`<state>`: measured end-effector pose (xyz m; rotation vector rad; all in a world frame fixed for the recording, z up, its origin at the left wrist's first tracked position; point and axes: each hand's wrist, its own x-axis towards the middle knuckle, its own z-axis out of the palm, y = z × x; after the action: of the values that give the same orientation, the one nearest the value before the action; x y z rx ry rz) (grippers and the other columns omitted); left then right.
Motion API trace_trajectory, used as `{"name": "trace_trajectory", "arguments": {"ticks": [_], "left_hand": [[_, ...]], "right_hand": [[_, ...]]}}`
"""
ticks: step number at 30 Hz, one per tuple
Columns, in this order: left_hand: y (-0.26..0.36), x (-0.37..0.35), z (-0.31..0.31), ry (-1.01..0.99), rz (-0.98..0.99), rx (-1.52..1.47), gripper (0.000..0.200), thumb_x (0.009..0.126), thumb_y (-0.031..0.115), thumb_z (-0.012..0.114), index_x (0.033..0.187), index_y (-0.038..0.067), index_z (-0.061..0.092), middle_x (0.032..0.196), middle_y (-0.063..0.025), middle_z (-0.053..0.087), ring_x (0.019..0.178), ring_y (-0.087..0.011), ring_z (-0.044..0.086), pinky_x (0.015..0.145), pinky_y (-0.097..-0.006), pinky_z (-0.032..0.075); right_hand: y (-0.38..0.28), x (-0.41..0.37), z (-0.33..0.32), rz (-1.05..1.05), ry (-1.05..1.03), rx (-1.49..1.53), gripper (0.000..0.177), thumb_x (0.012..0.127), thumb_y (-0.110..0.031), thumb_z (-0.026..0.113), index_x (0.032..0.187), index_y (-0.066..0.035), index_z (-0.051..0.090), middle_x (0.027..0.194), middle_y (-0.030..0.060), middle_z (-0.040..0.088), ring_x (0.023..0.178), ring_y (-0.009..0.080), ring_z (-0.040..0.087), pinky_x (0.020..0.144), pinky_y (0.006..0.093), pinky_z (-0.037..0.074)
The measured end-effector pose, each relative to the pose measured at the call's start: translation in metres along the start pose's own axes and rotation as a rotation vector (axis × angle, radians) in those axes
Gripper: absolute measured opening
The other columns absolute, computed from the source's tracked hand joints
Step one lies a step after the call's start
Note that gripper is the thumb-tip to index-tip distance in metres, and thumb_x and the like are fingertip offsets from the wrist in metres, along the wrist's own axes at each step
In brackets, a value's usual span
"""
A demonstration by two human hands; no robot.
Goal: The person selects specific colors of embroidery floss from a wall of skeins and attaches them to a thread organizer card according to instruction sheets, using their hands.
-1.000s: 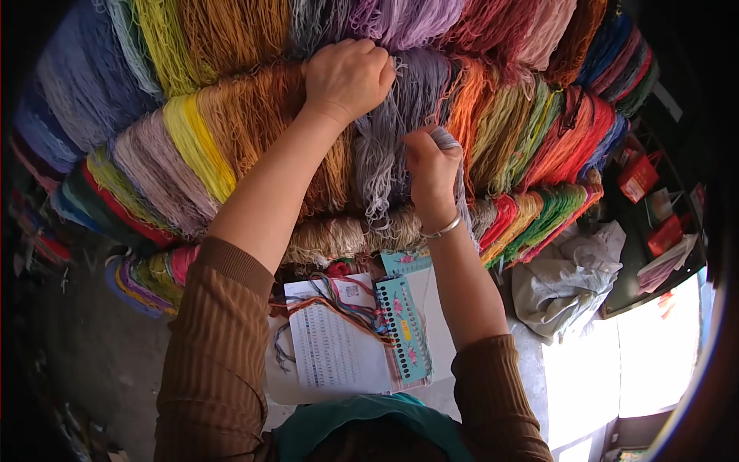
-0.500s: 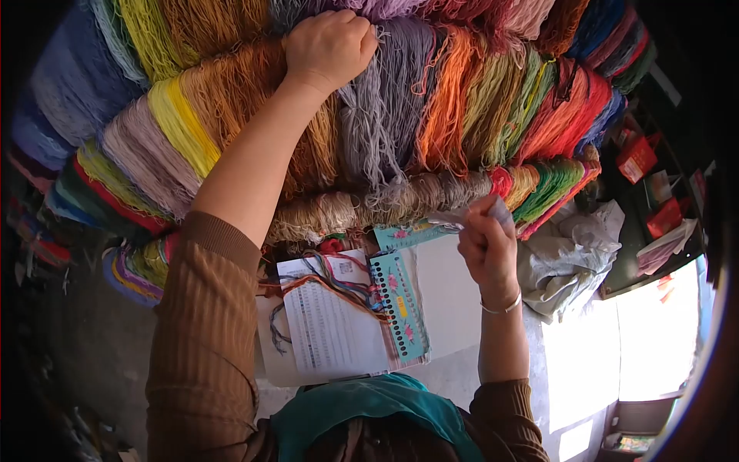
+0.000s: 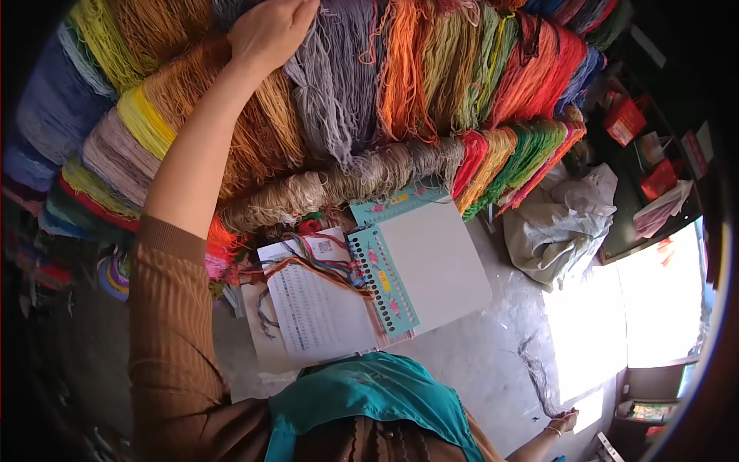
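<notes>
My left hand [image 3: 271, 32] is closed at the top edge of the view, at the upper end of a hank of grey thread [image 3: 319, 92] on the rack; its fingertips are partly hidden. Far out at the lower right, my right hand [image 3: 566, 420] pinches a loose wispy length of grey thread [image 3: 536, 373], which trails up and curves above the floor. Below the rack an open spiral-bound card [image 3: 385, 285] with a turquoise flowered strip lies beside a printed chart sheet [image 3: 308, 323]. Several coloured thread tails [image 3: 327, 271] cross that sheet.
Hanks in many colours, such as orange [image 3: 402, 69] and red [image 3: 539, 73], hang in tiers across the top. A rolled band of beige thread [image 3: 308, 192] runs along the lower tier. A whitish sack [image 3: 562, 223] stands on the grey floor [image 3: 493, 354] at right, near shelves holding red packets [image 3: 625, 119].
My right hand has swung from beside the beige roll down to the far lower right, drawing out grey thread. My left hand stays at the grey hank while the view shifts.
</notes>
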<state>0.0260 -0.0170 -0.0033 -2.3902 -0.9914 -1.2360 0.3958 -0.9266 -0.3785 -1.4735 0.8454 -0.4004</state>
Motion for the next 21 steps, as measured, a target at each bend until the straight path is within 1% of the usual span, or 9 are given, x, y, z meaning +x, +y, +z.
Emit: {"name": "trace_trajectory", "arguments": {"ticks": [4,6,8,10,14,15,17,18,21], "left_hand": [[0.013,-0.041,-0.009,0.513,0.598,0.207,0.03,0.095,0.025,0.061,0.121,0.014,0.067,0.116,-0.0055,0.067,0.102,-0.0261,0.064,0.091,-0.0422,0.048],[0.041,-0.099,0.016,0.284,0.625,-0.291,0.026,0.098,0.018,0.055,0.122,0.013,0.066,0.111,-0.005,0.069,0.1,-0.0205,0.065,0.088,-0.0404,0.05],[0.058,-0.163,0.026,-0.362,0.409,-0.664,0.026,0.1,0.016,0.053,0.121,0.009,0.065,0.106,-0.0104,0.068,0.093,-0.0215,0.067,0.08,-0.037,0.054],[0.047,-0.183,0.049,-0.975,0.116,-0.79,0.03,0.105,0.025,0.047,0.118,0.007,0.067,0.112,-0.0123,0.066,0.105,-0.0241,0.064,0.095,-0.0383,0.049],[-0.017,-0.155,0.12,-0.764,-0.378,-0.577,0.042,0.107,0.033,0.043,0.124,0.002,0.064,0.119,-0.0146,0.067,0.116,-0.027,0.061,0.101,-0.038,0.045],[-0.037,-0.147,0.139,-0.89,-0.513,-0.518,0.051,0.105,0.039,0.043,0.137,0.0,0.055,0.135,-0.0175,0.059,0.129,-0.0311,0.053,0.108,-0.0391,0.041],[-0.026,-0.155,0.148,-0.919,-0.301,-0.075,0.068,0.103,0.049,0.043,0.15,0.001,0.039,0.153,-0.0206,0.041,0.145,-0.0321,0.035,0.117,-0.04,0.031],[-0.008,-0.162,0.14,-0.995,-0.332,-0.149,0.08,0.1,0.056,0.045,0.156,0.002,0.027,0.163,-0.0201,0.023,0.152,-0.0312,0.018,0.122,-0.0397,0.023],[0.027,-0.182,0.115,-1.073,-0.576,-0.66,0.078,0.1,0.057,0.045,0.158,0.008,0.025,0.162,-0.0172,0.027,0.15,-0.0322,0.025,0.12,-0.0392,0.025]], "right_hand": [[0.033,-0.028,-0.02,0.108,-0.58,-0.465,0.015,0.081,-0.014,0.061,0.072,-0.008,0.051,0.053,-0.0035,0.036,0.038,0.008,0.034,0.032,0.0256,0.025],[0.079,-0.031,-0.009,0.031,-0.688,-0.78,0.017,0.076,-0.005,0.058,0.063,-0.007,0.048,0.052,0.0009,0.044,0.036,0.0122,0.04,0.031,0.0285,0.032],[0.12,-0.033,0.006,0.01,-0.741,-1.072,0.01,0.076,-0.003,0.058,0.066,-0.001,0.057,0.054,0.0054,0.053,0.037,0.0176,0.05,0.031,0.0338,0.036],[0.146,-0.053,0.024,-0.247,-0.796,-1.336,0.013,0.077,-0.006,0.059,0.066,0.0,0.064,0.06,0.0143,0.062,0.043,0.0244,0.059,0.039,0.039,0.048],[0.147,-0.142,0.073,-0.83,-0.887,-1.736,0.023,0.079,-0.022,0.06,0.085,-0.004,0.074,0.093,0.023,0.071,0.093,0.0398,0.068,0.084,0.0472,0.055],[0.143,-0.166,0.084,-0.865,-0.907,-1.725,0.022,0.08,-0.022,0.06,0.085,-0.006,0.074,0.093,0.0214,0.071,0.092,0.0397,0.069,0.082,0.0478,0.055],[0.136,-0.199,0.101,-0.915,-0.977,-1.658,0.022,0.08,-0.023,0.059,0.086,-0.008,0.074,0.09,0.0195,0.071,0.089,0.0396,0.069,0.078,0.0489,0.055],[0.134,-0.211,0.106,-0.919,-1.027,-1.603,0.022,0.08,-0.024,0.06,0.085,-0.008,0.073,0.087,0.0192,0.071,0.088,0.0394,0.069,0.076,0.0493,0.055],[0.136,-0.223,0.108,-0.813,-1.258,-1.311,0.022,0.081,-0.023,0.06,0.082,-0.004,0.071,0.08,0.0169,0.071,0.073,0.0329,0.067,0.067,0.0434,0.052]]}}
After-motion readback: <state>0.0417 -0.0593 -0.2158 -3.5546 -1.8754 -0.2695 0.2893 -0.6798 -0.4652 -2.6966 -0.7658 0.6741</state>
